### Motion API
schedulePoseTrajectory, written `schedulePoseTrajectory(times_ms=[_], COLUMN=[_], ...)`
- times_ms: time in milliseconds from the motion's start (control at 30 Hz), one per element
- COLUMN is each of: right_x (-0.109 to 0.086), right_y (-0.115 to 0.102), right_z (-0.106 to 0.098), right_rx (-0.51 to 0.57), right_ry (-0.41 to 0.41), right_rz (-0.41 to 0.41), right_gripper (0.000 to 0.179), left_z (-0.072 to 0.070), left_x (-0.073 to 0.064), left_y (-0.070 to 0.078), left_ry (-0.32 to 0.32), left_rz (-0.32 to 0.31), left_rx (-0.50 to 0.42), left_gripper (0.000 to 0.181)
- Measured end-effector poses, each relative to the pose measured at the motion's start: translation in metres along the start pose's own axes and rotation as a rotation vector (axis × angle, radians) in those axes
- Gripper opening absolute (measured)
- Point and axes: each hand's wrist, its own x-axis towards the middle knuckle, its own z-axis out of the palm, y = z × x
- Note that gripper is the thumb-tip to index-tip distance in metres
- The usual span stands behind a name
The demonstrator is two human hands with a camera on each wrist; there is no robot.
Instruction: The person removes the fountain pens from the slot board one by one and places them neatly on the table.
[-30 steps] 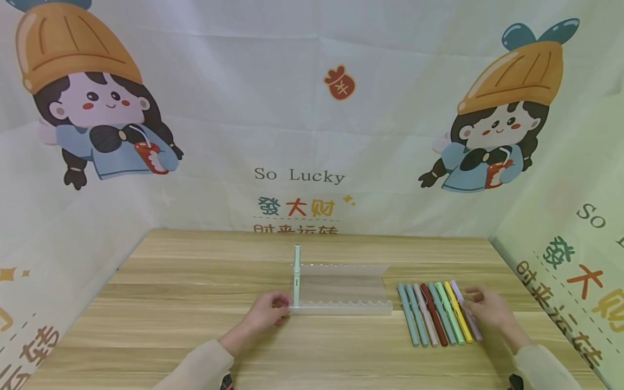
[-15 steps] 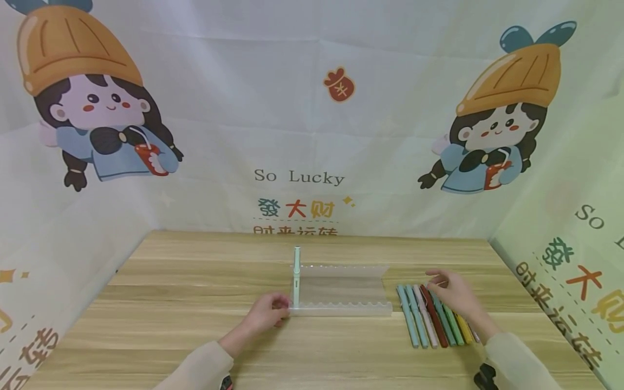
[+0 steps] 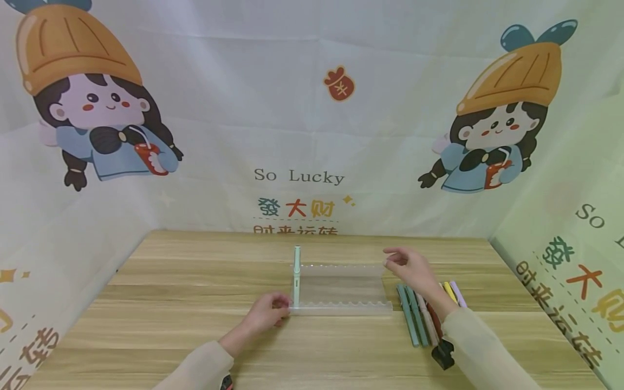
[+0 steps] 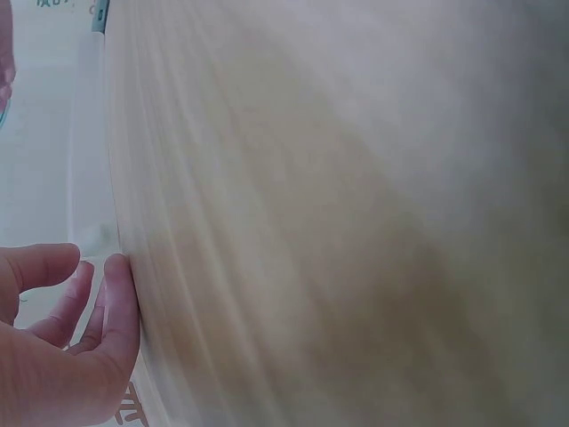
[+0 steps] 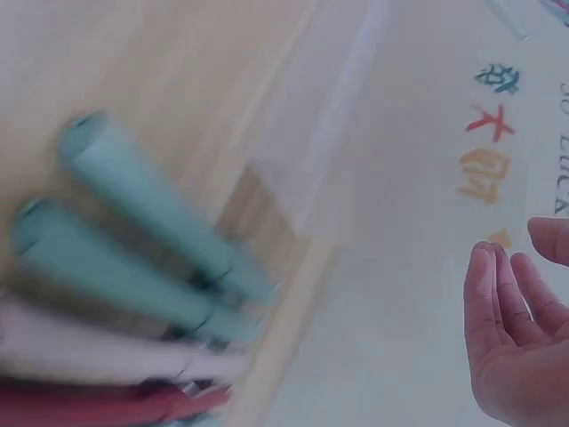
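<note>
A clear pen rack (image 3: 341, 310) with scalloped edges stands mid-table. One mint green pen (image 3: 296, 279) leans in its leftmost slot. My left hand (image 3: 268, 312) is at the rack's left front corner; in the left wrist view its fingertips (image 4: 118, 267) are right at the rack's end, thumb apart from them. My right hand (image 3: 411, 269) hovers by the rack's far right corner, and the right wrist view shows its fingers (image 5: 481, 276) loosely bent around nothing. Below that forearm lies a row of pens: two teal pens (image 3: 408, 317), a pink pen (image 5: 116, 342), a dark red pen (image 5: 98, 405) and others partly hidden.
A yellow pen (image 3: 450, 292) and a purple pen (image 3: 459, 295) show beyond the right sleeve (image 3: 480, 341). The wooden table (image 3: 195, 276) meets a printed cloth backdrop (image 3: 219, 108) at the back and on both sides.
My right hand has moved left from the purple pen's end of the row, across the pens, to the rack's far right corner. The left hand and the rack have stayed put.
</note>
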Motion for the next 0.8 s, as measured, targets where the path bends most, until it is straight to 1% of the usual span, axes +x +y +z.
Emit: schedulePoseTrajectory(times_ms=[333,433,567,800], right_x=[0.025,0.03,0.037,0.045], right_y=[-0.026,-0.034,-0.043,-0.054], right_z=[0.022,0.028,0.037,0.059], right_rx=[0.091,0.12,0.141,0.147], right_ry=[-0.002,-0.009,-0.02,-0.02], right_rz=[-0.019,-0.001,0.011,-0.008], right_gripper=[0.031,0.03,0.03,0.028], left_z=[0.001,0.001,0.001,0.0], left_x=[0.001,0.001,0.001,0.0], left_y=[-0.001,-0.001,-0.001,0.0], left_ry=[0.003,0.002,0.005,0.006], left_rz=[0.0,-0.001,-0.002,0.001], left_rx=[-0.005,-0.008,-0.006,-0.001], left_gripper=[0.014,0.014,0.014,0.014])
